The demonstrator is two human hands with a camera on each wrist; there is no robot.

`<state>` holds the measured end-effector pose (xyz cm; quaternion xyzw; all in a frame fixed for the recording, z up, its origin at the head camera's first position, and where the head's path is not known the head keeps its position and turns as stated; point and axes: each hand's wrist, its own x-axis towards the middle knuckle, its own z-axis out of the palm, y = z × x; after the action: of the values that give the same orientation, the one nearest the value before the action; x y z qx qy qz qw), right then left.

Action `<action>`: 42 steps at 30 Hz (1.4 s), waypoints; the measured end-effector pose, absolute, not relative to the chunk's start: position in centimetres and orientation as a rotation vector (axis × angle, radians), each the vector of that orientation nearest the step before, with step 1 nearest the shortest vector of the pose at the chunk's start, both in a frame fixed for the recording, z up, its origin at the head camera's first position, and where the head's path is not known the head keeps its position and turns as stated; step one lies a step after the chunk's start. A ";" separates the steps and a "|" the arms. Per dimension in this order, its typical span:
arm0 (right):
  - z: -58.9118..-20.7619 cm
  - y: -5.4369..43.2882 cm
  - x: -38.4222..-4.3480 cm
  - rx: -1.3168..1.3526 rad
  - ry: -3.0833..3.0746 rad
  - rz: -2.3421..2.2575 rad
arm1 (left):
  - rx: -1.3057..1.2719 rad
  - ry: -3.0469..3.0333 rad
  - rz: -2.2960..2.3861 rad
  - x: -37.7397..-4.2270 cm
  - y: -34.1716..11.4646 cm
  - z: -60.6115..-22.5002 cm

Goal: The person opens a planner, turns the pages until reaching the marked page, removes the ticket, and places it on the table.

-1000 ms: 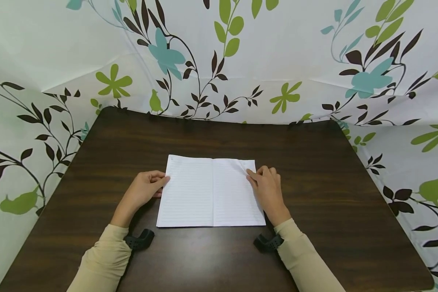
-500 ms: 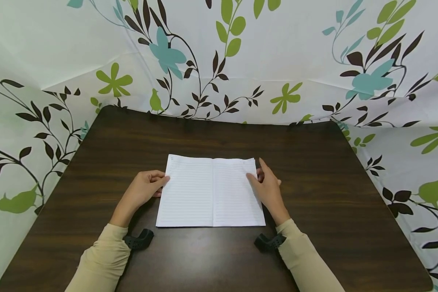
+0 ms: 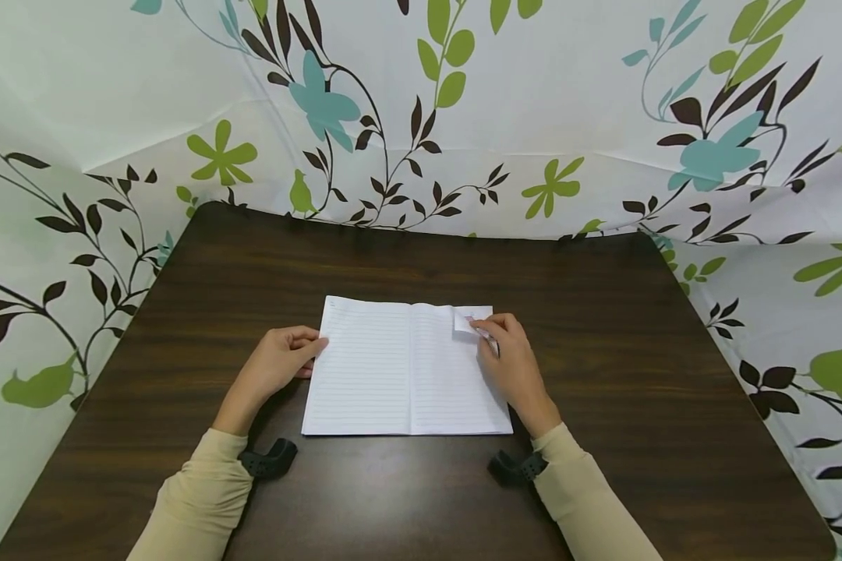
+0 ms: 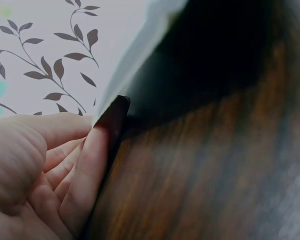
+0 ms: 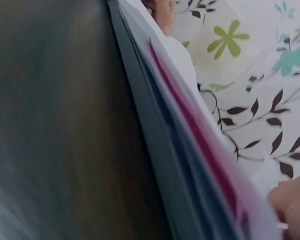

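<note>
An open notebook point(image 3: 365, 374) with lined white pages lies on the dark wooden table. My left hand point(image 3: 281, 362) pinches its left edge, thumb on top and fingers beneath; the left wrist view shows this hand point(image 4: 55, 170) up close at the edge. At the upper right corner, my right hand point(image 3: 515, 362) pinches the page corner point(image 3: 465, 322), which is folded over toward the middle. In the right wrist view, the notebook's page edges point(image 5: 180, 120) run diagonally with a pink streak among them, and part of the right hand point(image 5: 292, 205) appears at the lower right.
The brown table point(image 3: 407, 265) extends around the notebook on all sides. Behind and beside it hangs a white cloth point(image 3: 533, 93) printed with leaves, flowers and birds. Each wrist wears a black device, one on the left point(image 3: 270, 460) and one on the right point(image 3: 515, 467).
The right hand's fingers were at the right edge half a second ago, index finger extended and page flat. Now they have lifted the page corner and folded it leftward. The left hand stays put.
</note>
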<state>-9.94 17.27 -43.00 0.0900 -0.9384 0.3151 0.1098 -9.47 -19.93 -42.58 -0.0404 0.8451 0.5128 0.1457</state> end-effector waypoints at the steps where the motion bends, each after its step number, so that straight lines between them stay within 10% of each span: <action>1: -42.8 17.2 -9.7 0.296 -2.791 0.884 | -0.121 2.433 1.478 -9.4 -19.9 -42.6; 42: -39.2 12.7 -2.3 1.277 -2.741 0.709 | -0.142 2.419 1.503 -9.6 -20.0 -42.8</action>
<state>-2.26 12.73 -39.19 0.4113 -0.8823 0.2283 0.0180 -9.57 -19.97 -42.76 -0.0493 0.8394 0.5216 0.1446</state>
